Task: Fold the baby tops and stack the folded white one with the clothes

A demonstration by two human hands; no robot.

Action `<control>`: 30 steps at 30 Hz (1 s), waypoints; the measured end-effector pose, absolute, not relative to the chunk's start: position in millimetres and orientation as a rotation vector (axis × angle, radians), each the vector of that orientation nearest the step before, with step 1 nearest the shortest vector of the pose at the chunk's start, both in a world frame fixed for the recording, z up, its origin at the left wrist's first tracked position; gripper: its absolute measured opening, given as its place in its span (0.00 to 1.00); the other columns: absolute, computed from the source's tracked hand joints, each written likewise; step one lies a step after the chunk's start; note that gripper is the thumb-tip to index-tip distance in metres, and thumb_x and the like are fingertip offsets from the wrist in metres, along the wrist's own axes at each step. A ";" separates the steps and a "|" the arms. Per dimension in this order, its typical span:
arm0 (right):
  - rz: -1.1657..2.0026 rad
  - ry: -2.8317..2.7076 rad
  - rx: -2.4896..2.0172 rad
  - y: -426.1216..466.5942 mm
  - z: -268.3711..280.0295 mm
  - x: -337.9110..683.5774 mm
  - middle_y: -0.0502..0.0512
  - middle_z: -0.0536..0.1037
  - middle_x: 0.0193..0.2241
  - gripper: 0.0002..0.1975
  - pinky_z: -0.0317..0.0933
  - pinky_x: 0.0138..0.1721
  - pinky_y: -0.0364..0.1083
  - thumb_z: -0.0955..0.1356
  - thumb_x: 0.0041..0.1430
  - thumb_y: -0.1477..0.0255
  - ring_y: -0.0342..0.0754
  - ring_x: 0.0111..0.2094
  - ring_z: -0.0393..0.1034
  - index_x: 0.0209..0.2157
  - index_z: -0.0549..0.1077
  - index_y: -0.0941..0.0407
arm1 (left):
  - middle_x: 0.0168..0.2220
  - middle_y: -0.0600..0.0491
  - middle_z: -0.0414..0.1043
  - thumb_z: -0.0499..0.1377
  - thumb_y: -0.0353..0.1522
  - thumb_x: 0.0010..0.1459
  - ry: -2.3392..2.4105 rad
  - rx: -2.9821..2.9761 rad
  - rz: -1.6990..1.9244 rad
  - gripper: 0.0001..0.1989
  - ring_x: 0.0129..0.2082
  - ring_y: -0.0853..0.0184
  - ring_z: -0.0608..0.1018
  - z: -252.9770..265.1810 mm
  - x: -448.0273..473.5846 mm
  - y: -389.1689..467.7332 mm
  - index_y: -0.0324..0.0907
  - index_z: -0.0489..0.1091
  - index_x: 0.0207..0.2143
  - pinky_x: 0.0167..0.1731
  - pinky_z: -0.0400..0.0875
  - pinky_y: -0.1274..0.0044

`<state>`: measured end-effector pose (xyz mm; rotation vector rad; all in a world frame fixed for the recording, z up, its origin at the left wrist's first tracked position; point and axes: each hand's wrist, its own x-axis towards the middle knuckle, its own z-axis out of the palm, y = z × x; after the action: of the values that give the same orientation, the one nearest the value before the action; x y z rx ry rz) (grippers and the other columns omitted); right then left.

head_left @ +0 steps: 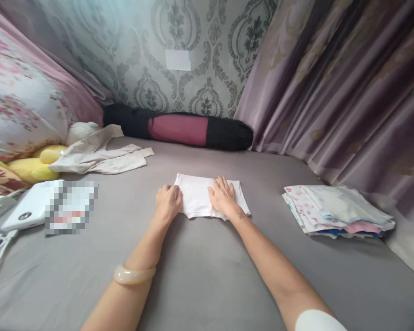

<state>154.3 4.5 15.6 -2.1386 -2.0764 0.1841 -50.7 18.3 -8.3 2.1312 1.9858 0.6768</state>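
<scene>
Fingers of the right hand lie flat and spread on the white cloth; those of the left hand curl at its left end, and whether they grip it I cannot tell. It lies ahead on a grey sheet, its long axis running left to right. Both forearms reach forward and angle inward, right palm down. Beyond, a black-and-red roll lies along the patterned wall; a purple curtain hangs at right.
</scene>
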 end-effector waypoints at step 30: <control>0.201 -2.104 -2.077 16.5 -0.4 105.9 0.64 0.52 0.68 0.29 0.31 0.66 0.59 0.51 0.70 0.62 0.56 0.69 0.41 0.66 0.55 0.62 | 0.39 0.46 0.76 0.51 0.32 0.60 1.916 1.866 0.894 0.16 0.39 0.62 0.76 -13.7 -59.8 33.2 0.41 0.76 0.43 0.44 0.70 0.71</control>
<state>105.9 16.5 -0.4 -2.0775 -2.1038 0.2009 -59.8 33.2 -13.7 1.8664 1.9156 0.8944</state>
